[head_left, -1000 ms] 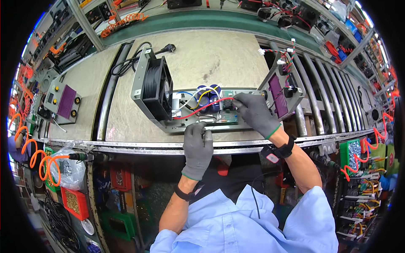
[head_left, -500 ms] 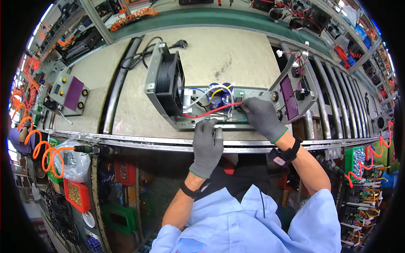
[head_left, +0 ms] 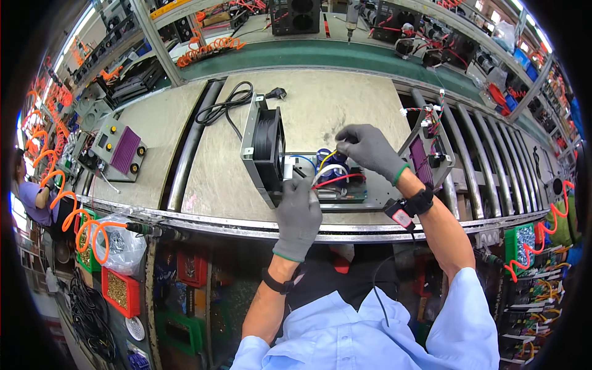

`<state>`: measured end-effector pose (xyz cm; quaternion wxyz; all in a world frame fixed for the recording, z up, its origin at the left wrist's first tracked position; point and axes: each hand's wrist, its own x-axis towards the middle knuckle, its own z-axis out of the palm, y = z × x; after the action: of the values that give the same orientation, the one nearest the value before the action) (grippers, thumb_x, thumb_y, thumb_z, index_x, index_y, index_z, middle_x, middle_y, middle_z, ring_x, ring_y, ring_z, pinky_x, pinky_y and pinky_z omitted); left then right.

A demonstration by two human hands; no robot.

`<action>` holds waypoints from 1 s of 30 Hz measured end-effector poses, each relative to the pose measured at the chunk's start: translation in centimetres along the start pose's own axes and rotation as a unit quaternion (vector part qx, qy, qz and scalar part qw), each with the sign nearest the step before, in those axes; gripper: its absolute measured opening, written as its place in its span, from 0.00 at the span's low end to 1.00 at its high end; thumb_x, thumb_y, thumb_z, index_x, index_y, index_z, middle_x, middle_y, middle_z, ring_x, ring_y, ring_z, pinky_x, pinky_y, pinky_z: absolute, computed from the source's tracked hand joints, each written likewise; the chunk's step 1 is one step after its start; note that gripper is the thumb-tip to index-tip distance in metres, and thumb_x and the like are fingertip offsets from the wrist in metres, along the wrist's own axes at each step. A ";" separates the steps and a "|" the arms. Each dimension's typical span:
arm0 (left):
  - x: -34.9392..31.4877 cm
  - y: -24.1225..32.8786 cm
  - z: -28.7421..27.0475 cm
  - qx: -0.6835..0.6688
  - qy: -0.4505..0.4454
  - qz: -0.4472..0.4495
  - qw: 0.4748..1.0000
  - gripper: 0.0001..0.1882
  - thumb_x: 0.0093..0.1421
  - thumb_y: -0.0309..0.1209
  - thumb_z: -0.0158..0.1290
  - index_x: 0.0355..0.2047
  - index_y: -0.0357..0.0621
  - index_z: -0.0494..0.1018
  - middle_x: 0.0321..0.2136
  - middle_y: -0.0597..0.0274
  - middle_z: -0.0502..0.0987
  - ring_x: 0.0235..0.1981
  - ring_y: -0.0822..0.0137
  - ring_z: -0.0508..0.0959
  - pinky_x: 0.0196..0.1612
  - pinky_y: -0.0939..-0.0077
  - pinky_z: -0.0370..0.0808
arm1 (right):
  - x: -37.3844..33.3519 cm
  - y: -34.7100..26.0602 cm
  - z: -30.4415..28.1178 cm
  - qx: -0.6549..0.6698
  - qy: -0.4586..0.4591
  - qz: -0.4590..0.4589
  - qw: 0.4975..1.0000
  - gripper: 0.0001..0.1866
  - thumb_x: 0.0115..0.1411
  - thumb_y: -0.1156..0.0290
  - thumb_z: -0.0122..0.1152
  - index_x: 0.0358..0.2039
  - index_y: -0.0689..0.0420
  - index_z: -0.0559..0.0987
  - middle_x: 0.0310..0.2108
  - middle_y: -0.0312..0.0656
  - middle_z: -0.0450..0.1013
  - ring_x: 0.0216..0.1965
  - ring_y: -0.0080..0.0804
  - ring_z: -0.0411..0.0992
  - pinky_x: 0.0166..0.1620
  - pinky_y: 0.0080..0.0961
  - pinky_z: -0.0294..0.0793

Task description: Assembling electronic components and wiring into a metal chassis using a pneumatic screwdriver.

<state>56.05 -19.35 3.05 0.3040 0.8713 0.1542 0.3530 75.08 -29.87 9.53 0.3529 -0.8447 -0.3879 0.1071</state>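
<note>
In front of me stands an open metal chassis (head_left: 377, 198) with a black fan (head_left: 268, 145) upright at its left end. Blue cylindrical capacitors (head_left: 332, 166) sit in its middle. My right hand (head_left: 373, 151), in a grey glove, pinches the upper end of a yellow wire (head_left: 325, 159) above them. Beside the fan, my gloved left hand (head_left: 298, 213) has its fingers closed where a red wire (head_left: 342, 178) and a white wire (head_left: 327, 171) come together; its fingertips partly hide them. A panel with a purple grille (head_left: 421, 161) stands at the chassis's right end, with loose connector leads on top.
A black power cord (head_left: 225, 105) lies behind the fan. To the left is another purple-grilled unit (head_left: 117, 148); metal rollers (head_left: 487, 160) run at the right. Orange coiled hoses (head_left: 92, 225), a red screw bin (head_left: 121, 291) and a plastic bag (head_left: 120, 246) are at the bench front.
My right hand has left the red wire's right end and risen to the yellow wire. The left hand has moved from the chassis's front edge onto the wires. The view has shifted slightly.
</note>
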 end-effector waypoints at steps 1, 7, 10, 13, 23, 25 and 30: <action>-0.3 -0.2 -0.1 0.017 -0.057 -0.027 0.998 0.17 0.59 0.23 0.49 0.49 0.43 0.74 0.41 0.47 0.73 0.34 0.47 0.79 0.35 0.57 0.77 | 0.2 -0.1 0.0 -0.067 0.038 0.014 0.997 0.16 0.58 0.64 0.63 0.41 0.62 0.83 0.29 0.47 0.80 0.30 0.28 0.77 0.37 0.26 0.75; -1.5 -3.5 1.8 0.117 -0.089 0.049 0.988 0.22 0.53 0.25 0.52 0.51 0.40 0.72 0.46 0.46 0.75 0.35 0.50 0.80 0.34 0.57 0.78 | 0.6 0.6 -1.0 0.045 -0.119 0.079 0.989 0.22 0.59 0.56 0.64 0.37 0.67 0.84 0.26 0.45 0.80 0.25 0.30 0.77 0.32 0.30 0.78; -1.4 -6.6 1.7 0.040 -0.123 0.067 0.989 0.25 0.54 0.24 0.50 0.54 0.39 0.73 0.31 0.58 0.73 0.27 0.61 0.72 0.31 0.65 0.72 | 1.3 2.0 0.0 -0.074 -0.121 -0.047 0.989 0.22 0.50 0.54 0.62 0.27 0.64 0.84 0.20 0.51 0.77 0.21 0.39 0.74 0.29 0.37 0.74; 0.0 -7.7 1.7 0.055 -0.129 0.170 0.976 0.24 0.55 0.31 0.51 0.53 0.40 0.73 0.32 0.55 0.75 0.30 0.59 0.71 0.35 0.63 0.71 | 1.5 3.2 1.4 -0.095 -0.087 -0.089 0.988 0.20 0.47 0.56 0.62 0.25 0.63 0.83 0.20 0.54 0.76 0.22 0.44 0.73 0.30 0.42 0.73; 2.3 -7.6 4.0 0.175 -0.141 0.253 0.941 0.20 0.63 0.35 0.52 0.52 0.39 0.73 0.46 0.41 0.77 0.45 0.45 0.78 0.49 0.55 0.75 | 4.9 2.3 2.8 -0.204 -0.152 -0.048 0.966 0.19 0.45 0.60 0.65 0.34 0.59 0.86 0.36 0.48 0.81 0.38 0.47 0.79 0.41 0.41 0.78; 2.4 -7.6 4.2 0.174 -0.138 0.262 0.939 0.20 0.62 0.34 0.52 0.53 0.39 0.73 0.47 0.41 0.76 0.46 0.45 0.78 0.50 0.56 0.74 | 4.6 2.2 2.5 -0.211 -0.141 -0.036 0.967 0.20 0.46 0.61 0.65 0.38 0.59 0.86 0.41 0.45 0.82 0.42 0.45 0.78 0.44 0.41 0.77; 2.3 -7.0 3.6 0.149 -0.135 0.295 0.934 0.22 0.61 0.31 0.53 0.55 0.37 0.73 0.50 0.41 0.76 0.49 0.45 0.77 0.52 0.56 0.73 | 2.6 2.3 1.1 -0.160 0.033 -0.160 0.974 0.13 0.50 0.62 0.63 0.28 0.58 0.85 0.32 0.52 0.81 0.35 0.47 0.79 0.39 0.40 0.77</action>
<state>59.84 -14.34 -2.27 0.0705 0.9524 -0.1010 0.2787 77.65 -28.47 7.36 0.2384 -0.8206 -0.5178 -0.0422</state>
